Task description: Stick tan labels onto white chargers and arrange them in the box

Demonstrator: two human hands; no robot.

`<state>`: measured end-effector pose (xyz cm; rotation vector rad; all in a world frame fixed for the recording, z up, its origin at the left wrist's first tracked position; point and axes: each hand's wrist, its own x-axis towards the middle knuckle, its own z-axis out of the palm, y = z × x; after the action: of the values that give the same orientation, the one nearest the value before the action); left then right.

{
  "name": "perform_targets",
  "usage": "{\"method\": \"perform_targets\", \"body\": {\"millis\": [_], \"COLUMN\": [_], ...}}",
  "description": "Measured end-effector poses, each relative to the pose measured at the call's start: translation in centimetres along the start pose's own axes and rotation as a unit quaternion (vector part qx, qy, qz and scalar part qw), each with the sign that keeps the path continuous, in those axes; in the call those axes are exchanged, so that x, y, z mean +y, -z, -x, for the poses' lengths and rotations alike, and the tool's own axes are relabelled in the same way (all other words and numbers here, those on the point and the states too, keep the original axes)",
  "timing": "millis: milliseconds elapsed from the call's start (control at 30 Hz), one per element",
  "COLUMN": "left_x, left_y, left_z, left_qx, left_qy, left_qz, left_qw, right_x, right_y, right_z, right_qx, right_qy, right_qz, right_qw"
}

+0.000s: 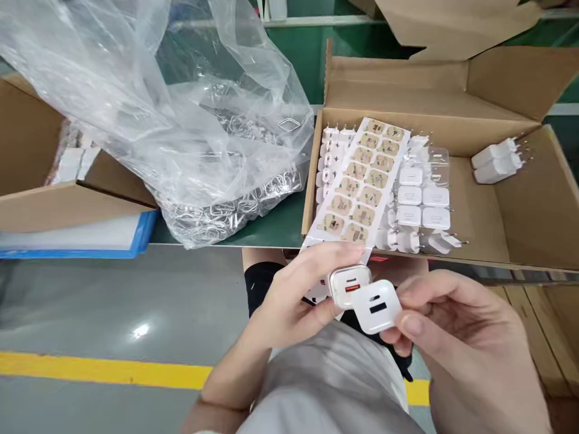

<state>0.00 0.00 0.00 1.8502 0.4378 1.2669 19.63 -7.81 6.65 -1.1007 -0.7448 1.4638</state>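
White cap: my right hand is pinching its edge; it's overlapping the charger that my left hand is gripping, near the box; contact unclear. Probably I'm aligning the two; next move is calling for squaring their edges.
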Motion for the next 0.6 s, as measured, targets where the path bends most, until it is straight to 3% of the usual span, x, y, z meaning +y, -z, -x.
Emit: {"method": "perform_targets", "body": {"millis": [367, 600], "left_x": [-0.1, -0.2], "left_y": [0.0, -0.1], "left_z": [-0.2, -0.3], "left_qx": [-0.009, -0.01], "left_qy": [-0.007, -0.015], "left_qz": [-0.023, -0.034], "left_qw": [1.0, 0.999], "right_x": [0.5, 0.8], "right_y": [-1.6, -1.6], "right_z": [-0.2, -0.4], "right_qx": [0.064, 0.06], "right_qy": [0.057, 0.063], "right_qz": [0.002, 0.01], "right_qw": [0.996, 0.996]}}
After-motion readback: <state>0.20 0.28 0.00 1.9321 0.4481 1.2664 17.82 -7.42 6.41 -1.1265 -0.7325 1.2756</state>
